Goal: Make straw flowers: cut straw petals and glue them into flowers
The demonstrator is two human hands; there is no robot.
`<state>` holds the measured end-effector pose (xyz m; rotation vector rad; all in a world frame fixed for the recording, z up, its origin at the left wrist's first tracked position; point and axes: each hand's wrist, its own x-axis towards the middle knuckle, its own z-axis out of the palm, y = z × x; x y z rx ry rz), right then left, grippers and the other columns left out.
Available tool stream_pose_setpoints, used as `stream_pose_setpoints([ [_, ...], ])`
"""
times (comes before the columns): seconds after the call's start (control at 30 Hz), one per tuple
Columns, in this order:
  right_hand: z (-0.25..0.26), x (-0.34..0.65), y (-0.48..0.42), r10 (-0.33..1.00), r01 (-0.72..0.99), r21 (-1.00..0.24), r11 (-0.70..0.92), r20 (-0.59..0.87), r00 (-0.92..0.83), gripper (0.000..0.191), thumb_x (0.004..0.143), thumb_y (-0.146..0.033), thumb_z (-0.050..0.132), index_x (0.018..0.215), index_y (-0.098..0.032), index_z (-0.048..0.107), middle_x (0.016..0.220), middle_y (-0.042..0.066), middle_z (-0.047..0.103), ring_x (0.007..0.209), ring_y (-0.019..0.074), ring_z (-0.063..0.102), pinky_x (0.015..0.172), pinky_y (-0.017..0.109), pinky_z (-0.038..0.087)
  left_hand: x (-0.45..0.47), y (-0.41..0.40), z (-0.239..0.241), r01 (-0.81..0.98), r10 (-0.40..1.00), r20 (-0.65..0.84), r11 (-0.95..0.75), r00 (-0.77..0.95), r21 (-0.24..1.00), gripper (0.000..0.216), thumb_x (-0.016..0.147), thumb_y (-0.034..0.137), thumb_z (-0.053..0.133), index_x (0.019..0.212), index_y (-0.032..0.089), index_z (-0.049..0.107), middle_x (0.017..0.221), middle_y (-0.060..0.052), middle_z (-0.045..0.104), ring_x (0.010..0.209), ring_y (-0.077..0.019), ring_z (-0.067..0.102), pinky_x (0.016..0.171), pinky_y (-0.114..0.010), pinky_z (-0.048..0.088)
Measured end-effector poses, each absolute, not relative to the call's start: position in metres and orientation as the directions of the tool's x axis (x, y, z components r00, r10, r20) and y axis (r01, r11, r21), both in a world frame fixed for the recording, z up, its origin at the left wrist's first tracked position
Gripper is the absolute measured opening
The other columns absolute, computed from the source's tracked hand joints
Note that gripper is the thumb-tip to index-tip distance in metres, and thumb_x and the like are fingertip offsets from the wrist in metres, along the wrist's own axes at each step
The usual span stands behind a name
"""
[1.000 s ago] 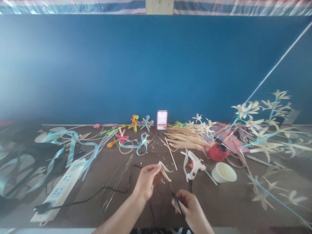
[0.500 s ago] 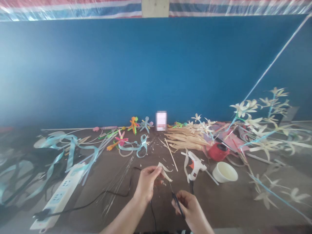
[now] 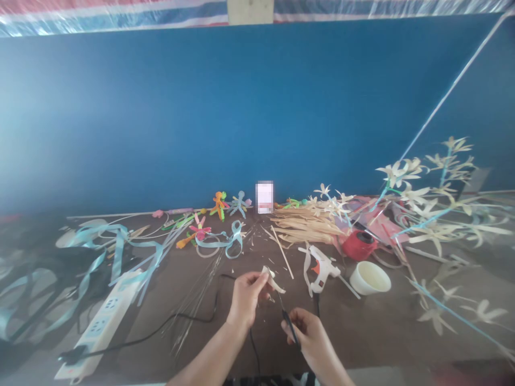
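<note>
My left hand (image 3: 246, 297), at the middle of the table, pinches a pale husk strip (image 3: 276, 282) between thumb and fingers. The strip's curled end sticks out to the right, and the rest is partly hidden by my fingers. Lower right, my right hand (image 3: 303, 333) is closed round black-handled scissors (image 3: 288, 324). Their thin blades point up and left, close to the strip's lower edge; whether they touch it I cannot tell. Small pale scraps lie on the tabletop around both hands.
A white glue gun (image 3: 321, 269) and a cream cup (image 3: 370, 278) stand right of my hands. Behind lie dried husks (image 3: 306, 228) and a red roll (image 3: 359, 245). White flowers (image 3: 426, 214) spread at right. A power strip (image 3: 98, 327) and blue ribbon (image 3: 118, 246) lie left.
The view has shifted slightly. My right hand and the scissors have moved a little up and left, while my left hand keeps its hold on the husk strip, which has turned slightly.
</note>
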<state>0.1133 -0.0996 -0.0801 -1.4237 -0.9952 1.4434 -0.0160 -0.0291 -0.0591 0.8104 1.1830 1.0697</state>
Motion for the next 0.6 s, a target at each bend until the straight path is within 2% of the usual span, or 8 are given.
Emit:
stream_pose_setpoints([
  [0.2,-0.0801,0.1153,-0.097,0.947,0.001,-0.947,-0.32,-0.32,0.012,0.036,0.057,-0.048,0.061,0.052,-0.017,0.044,0.04,-0.004,0.047,0.039,0.0079,0.041,0.041,0.019,0.029,-0.0181,-0.0288,-0.0586,-0.195,0.96,-0.275,0.28,0.05,0.94,0.026,0.064,0.037,0.06,0.066,0.012,0.061,0.058,-0.002,0.058,0.056,-0.0109,0.053,0.046,-0.019,0.043],
  [0.6,-0.0865,0.1147,-0.0966,0.946,-0.037,-0.946,-0.323,-0.322,-0.029,0.032,0.063,-0.042,0.06,0.054,-0.017,0.042,0.041,-0.004,0.047,0.04,0.0075,0.04,0.043,0.019,0.028,-0.0195,-0.0294,-0.0579,-0.222,0.935,-0.343,0.354,0.085,0.909,0.027,0.061,0.039,0.063,0.064,0.012,0.059,0.054,-0.002,0.057,0.051,-0.0101,0.053,0.044,-0.019,0.041],
])
